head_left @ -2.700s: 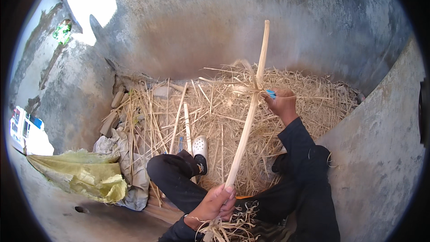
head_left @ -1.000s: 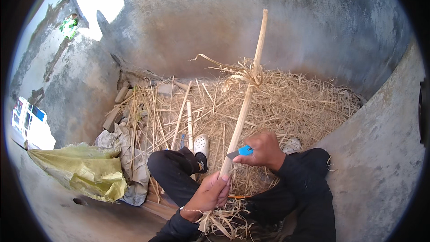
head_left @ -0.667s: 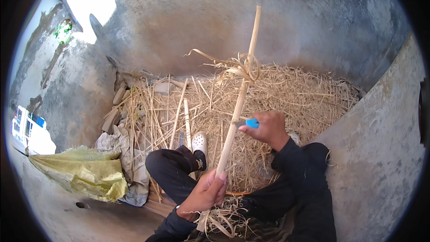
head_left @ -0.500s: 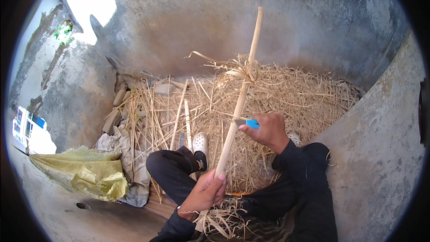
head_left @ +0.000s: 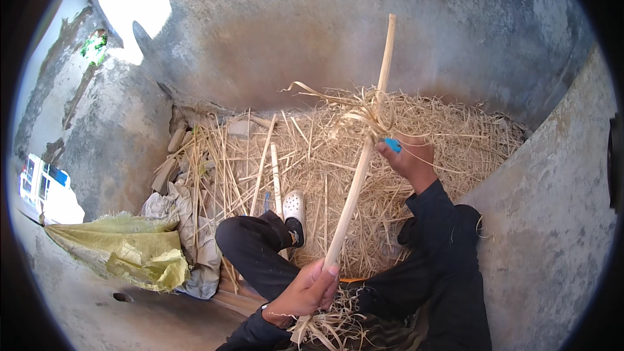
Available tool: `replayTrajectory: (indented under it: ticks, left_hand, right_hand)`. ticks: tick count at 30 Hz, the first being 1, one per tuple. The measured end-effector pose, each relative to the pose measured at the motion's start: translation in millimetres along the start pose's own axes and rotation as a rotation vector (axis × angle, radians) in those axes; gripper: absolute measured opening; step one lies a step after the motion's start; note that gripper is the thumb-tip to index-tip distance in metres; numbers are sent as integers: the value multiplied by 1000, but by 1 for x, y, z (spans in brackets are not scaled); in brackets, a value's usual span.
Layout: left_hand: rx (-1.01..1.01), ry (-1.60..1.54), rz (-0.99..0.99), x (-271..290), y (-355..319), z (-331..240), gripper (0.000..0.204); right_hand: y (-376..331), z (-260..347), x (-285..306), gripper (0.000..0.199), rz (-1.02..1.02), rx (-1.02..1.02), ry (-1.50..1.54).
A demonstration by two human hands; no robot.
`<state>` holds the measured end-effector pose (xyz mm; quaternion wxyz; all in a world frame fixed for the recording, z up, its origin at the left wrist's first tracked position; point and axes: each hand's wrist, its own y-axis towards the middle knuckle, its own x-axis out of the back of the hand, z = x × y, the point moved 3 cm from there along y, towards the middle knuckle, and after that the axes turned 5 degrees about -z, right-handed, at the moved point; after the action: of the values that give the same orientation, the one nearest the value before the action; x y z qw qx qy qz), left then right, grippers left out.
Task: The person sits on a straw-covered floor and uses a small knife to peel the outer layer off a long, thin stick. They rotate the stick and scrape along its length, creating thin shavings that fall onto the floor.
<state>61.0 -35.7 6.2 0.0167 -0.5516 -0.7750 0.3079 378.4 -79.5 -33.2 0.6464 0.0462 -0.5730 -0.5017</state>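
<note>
Stick (head_left: 350, 207) slants through the centre of the frame; probably light, stiff, splintery, best held at its lower end, where the left grip (head_left: 307, 292) clasps it; right grip (head_left: 415, 157) clutches a blue tool (head_left: 392, 145)

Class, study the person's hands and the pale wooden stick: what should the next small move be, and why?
Probably ease the blue-handled knife in the right hand back down the long pale wooden stick: it sits just below bunched, curled tan shavings, with smooth stick running down to the left hand's grip.
</note>
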Motion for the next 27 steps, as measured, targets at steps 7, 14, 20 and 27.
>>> replayTrajectory:
  ticks: [7, 14, 20, 27]
  left_hand:
    - [5, -16, -34, 3, 5, 6, 25]
    - [-63, -162, -45, 6, 12, -13, 28]
    - [4, -201, -40, 7, 11, -9, 31]
    - [64, -145, -10, 0, 4, -6, 30]
  right_hand:
    - [8, -16, -5, 70, 132, -247, 214]
    - [-56, 82, 30, 68, 213, 248, 490]
    - [-47, 80, 25, 71, 130, 277, 399]
    - [-12, 24, 11, 71, 114, 4, 173]
